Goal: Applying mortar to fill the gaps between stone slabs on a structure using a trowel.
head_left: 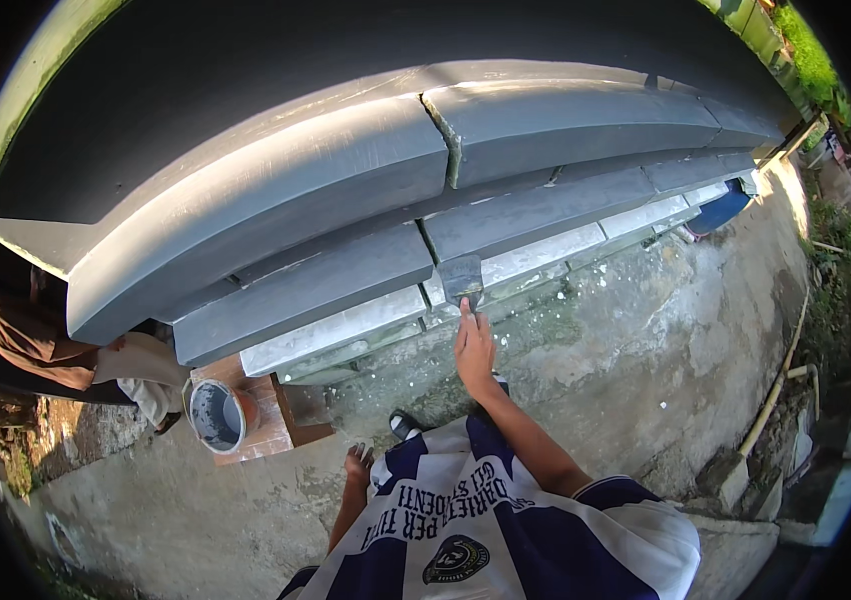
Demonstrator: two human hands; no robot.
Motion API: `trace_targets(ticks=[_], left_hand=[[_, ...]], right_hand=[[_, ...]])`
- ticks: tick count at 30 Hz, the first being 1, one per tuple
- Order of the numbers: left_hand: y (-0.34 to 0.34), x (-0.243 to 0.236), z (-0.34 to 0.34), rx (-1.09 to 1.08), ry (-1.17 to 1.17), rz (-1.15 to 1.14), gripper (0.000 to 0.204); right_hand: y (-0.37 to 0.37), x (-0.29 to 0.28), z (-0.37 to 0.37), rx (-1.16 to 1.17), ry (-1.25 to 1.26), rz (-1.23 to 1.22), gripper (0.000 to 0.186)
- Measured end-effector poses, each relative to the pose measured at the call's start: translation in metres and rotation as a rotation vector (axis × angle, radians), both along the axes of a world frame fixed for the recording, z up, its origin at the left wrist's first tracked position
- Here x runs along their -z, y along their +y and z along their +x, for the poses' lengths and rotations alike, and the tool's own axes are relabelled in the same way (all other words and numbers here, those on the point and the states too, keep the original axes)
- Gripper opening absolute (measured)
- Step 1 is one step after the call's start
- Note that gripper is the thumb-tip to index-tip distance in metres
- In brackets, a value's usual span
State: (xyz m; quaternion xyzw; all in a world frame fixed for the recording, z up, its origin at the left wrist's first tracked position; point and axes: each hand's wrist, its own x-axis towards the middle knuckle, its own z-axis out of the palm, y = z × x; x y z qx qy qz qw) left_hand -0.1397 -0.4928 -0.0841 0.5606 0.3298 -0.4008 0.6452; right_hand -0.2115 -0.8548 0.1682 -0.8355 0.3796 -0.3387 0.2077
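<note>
Apparently working a pale concrete ledge [538,252], the right hand [476,350] grips a grey flat-bladed scraper [462,276], needing steady pressure next; the left hand [358,461] looks empty, half-curled.

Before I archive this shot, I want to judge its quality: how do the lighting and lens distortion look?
In the head view, light pales the upper left block along its top, while the dark surface above looks shaded; also in the head view, long edges bow and corners go black; head view again: the scraper in the right hand looks fairly clear.
</note>
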Motion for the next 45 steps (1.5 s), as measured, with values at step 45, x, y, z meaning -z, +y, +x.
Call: trace_targets(ticks=[45], left_hand=[[-0.123, 0.056, -0.035, 0.062, 0.016, -0.151, 0.037]], right_hand=[[-0.283, 0.058, -0.201, 0.365, -0.464, 0.399, 0.021]])
